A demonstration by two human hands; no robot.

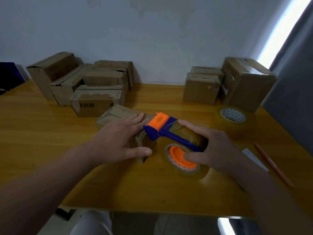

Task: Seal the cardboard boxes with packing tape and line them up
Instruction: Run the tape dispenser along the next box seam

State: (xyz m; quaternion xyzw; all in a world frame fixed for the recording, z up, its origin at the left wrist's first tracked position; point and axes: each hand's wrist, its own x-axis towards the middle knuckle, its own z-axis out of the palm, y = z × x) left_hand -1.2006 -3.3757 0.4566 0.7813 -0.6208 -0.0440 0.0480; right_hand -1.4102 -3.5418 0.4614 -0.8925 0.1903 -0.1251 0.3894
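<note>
The left hand (118, 138) lies flat with straight fingers, pressing on the small cardboard box (116, 114) at the centre of the table (50, 133). The right hand (215, 146) curls round the blue-and-orange tape dispenser (162, 128), whose head meets the box's 3 o'clock end. Pin the box firmly and draw the dispenser low and steady along the seam, so the tape should lie unwrinkled.

Dim, soft frame; window glare upper right
</note>
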